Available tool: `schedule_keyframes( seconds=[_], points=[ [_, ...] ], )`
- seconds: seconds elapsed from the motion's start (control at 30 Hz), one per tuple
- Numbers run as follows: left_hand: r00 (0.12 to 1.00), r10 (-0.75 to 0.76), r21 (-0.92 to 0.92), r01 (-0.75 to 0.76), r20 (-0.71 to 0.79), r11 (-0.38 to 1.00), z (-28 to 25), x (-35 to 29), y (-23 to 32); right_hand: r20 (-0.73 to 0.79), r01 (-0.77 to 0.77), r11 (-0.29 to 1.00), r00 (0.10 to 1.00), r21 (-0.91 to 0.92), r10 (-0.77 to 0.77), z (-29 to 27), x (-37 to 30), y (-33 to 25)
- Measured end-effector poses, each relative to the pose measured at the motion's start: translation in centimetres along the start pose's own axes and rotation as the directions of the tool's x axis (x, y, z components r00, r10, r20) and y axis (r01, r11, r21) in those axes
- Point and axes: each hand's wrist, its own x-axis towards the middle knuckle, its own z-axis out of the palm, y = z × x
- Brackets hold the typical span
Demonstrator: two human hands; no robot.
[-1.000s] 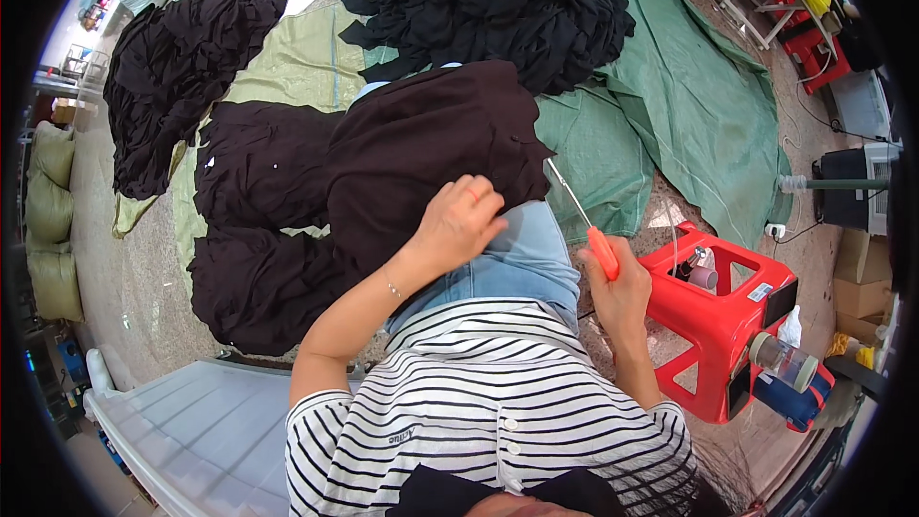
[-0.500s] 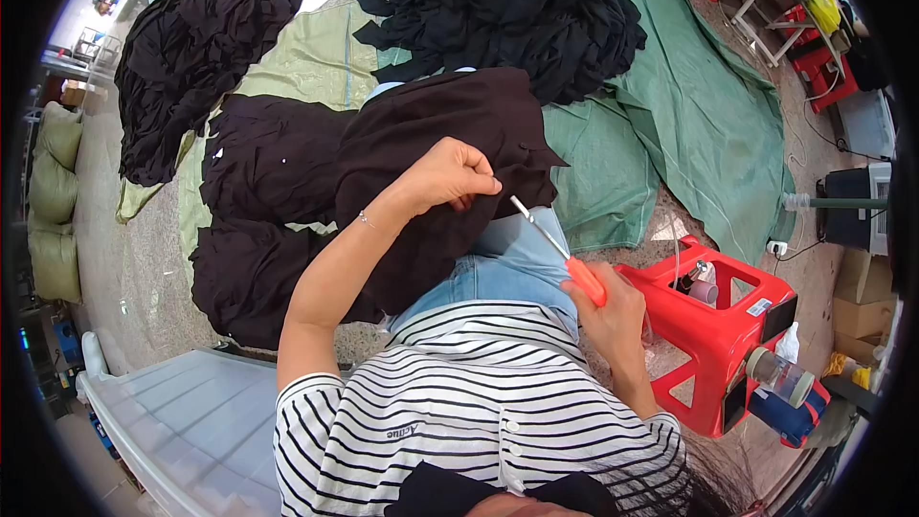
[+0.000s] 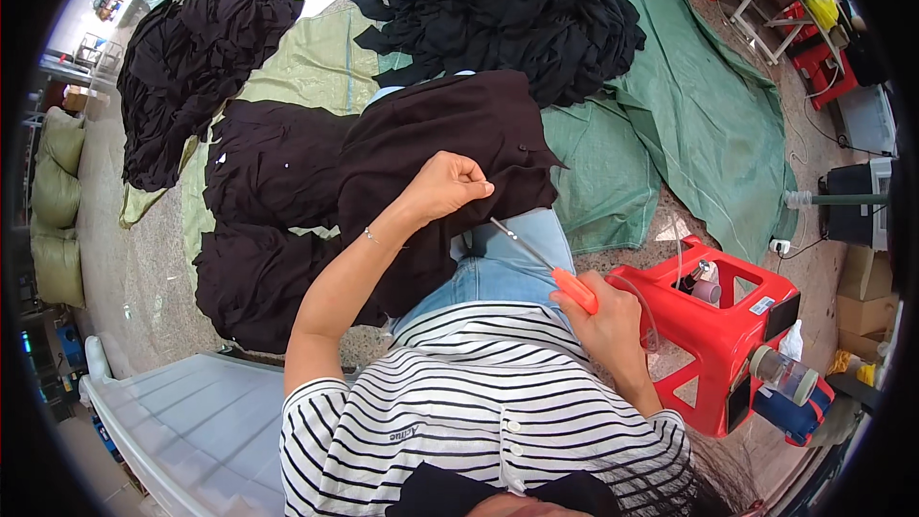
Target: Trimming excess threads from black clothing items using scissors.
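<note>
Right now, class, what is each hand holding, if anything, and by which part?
The right hand holds an orange-handled tool by its handle. The left hand pinches over the dark cloth, but whether it grips any cannot be told.

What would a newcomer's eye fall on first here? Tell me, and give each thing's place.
Likely first is the bright red plastic stool at the person's right. Next comes the orange-handled tool in the right hand, its thin metal shaft pointing toward the left hand, which is over the dark cloth on the lap. Beyond that, the big black fabric heap fills the top centre, beside a green tarp.
</note>
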Motion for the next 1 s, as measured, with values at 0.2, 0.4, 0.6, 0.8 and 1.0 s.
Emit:
schedule_keyframes(
  seconds=[0.2,0.4,0.6,0.8,1.0],
  points=[
    [0.95,0.302,0.435,-0.241,-0.076,0.868,2.8,-0.7,2.0,-0.196,-0.036,0.997,0.98,-0.072,0.021,-0.5,0.5,1.2],
    [0.733,0.68,0.791,-0.394,-0.036,0.467,6.4,-0.3,2.1,-0.194,-0.103,0.994,0.977,-0.039,0.093,-0.7,0.8,1.4],
    [0.685,0.713,0.756,-0.384,-0.151,0.53,6.1,1.8,-0.3,-0.237,-0.09,0.996,0.968,-0.01,0.085,-0.8,1.0,1.7],
    [0.996,-0.081,-0.389,0.091,0.041,0.917,1.9,2.4,1.2,-0.197,-0.08,0.997,0.977,-0.007,0.078,-0.6,1.0,1.4],
    [0.998,-0.055,-0.438,0.064,0.033,0.897,1.5,2.4,-0.2,-0.168,-0.034,0.998,0.985,-0.045,0.026,0.0,1.1,0.9]
  ],
)
